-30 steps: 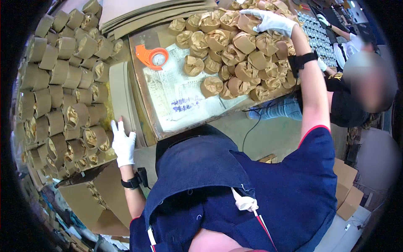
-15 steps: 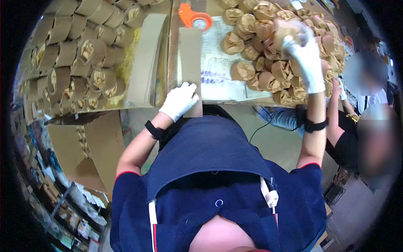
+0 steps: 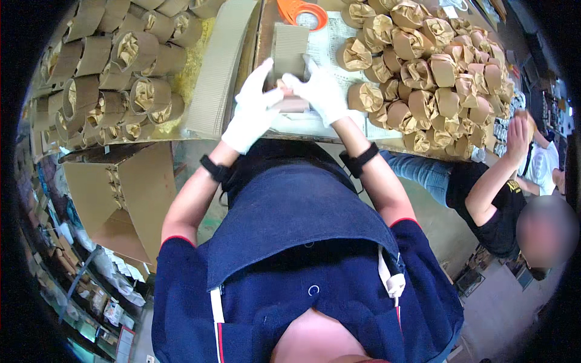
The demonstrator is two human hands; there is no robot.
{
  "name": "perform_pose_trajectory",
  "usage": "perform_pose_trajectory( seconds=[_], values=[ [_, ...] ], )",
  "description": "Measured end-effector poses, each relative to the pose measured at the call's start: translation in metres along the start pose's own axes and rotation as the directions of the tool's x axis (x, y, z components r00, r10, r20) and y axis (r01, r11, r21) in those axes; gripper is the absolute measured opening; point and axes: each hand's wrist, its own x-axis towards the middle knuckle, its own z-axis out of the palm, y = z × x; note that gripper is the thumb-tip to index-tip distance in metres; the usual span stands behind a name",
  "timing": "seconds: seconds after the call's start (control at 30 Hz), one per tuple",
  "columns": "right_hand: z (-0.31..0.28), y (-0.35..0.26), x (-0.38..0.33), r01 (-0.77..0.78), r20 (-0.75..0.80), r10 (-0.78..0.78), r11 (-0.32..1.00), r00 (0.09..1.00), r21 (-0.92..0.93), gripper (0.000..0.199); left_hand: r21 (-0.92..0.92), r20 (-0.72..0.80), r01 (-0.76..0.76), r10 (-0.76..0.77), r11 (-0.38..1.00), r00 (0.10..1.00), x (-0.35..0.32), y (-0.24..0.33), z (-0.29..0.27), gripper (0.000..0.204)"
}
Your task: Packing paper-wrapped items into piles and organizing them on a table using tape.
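Observation:
In front of me both gloved hands meet over a strip of corrugated cardboard [image 3: 290, 45]. A small brown paper-wrapped piece [image 3: 285, 89] sits between them, mostly hidden by the fingers. My left hand [image 3: 253, 109] closes on it from the left, index finger along the strip's edge. From the other side my right hand [image 3: 321, 92] grips it, fingertips touching the strip. Left of the hands lies a stack of similar cardboard strips [image 3: 221, 72]. An orange tape dispenser [image 3: 305, 13] rests beyond the strip.
Many paper-wrapped bundles [image 3: 417, 72] cover the table's right side. Cardboard-wrapped rolls [image 3: 130, 51] crowd the left. Printed paper [image 3: 333, 60] lies under the work spot. A large open carton [image 3: 142, 199] stands below the left edge. At right, a co-worker's arm [image 3: 496, 175] is raised.
My right hand has come from the bundle pile to the middle, meeting my left hand over the strip with a paper-wrapped piece between them. The co-worker's arm has shifted.

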Motion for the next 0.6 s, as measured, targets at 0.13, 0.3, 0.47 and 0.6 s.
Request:
perform_pose_trajectory(
  seconds=[0.13,0.3,0.47,0.6],
  values=[
    [0.041,0.033,0.034,-0.254,0.225,0.268,0.078,0.937,0.964,0.064,-0.266,0.080,0.356,-0.348,0.896,0.934,0.032,-0.022,0.048,0.045],
    [0.010,-0.006,0.009,0.016,-0.131,0.004,0.989,0.991,0.150,0.050,-0.436,0.037,0.511,-0.553,0.740,0.832,0.028,-0.009,0.056,0.059],
    [-0.004,0.002,0.017,0.365,-0.212,-0.366,0.930,0.906,-0.045,0.043,-0.450,0.250,0.535,-0.474,0.715,0.844,0.041,-0.011,0.015,0.046],
    [-0.011,-0.002,0.011,-0.074,-0.140,0.083,0.995,0.987,0.065,0.041,-0.139,-0.065,0.311,-0.322,0.940,0.944,0.038,-0.004,0.037,0.029]
  ],
)
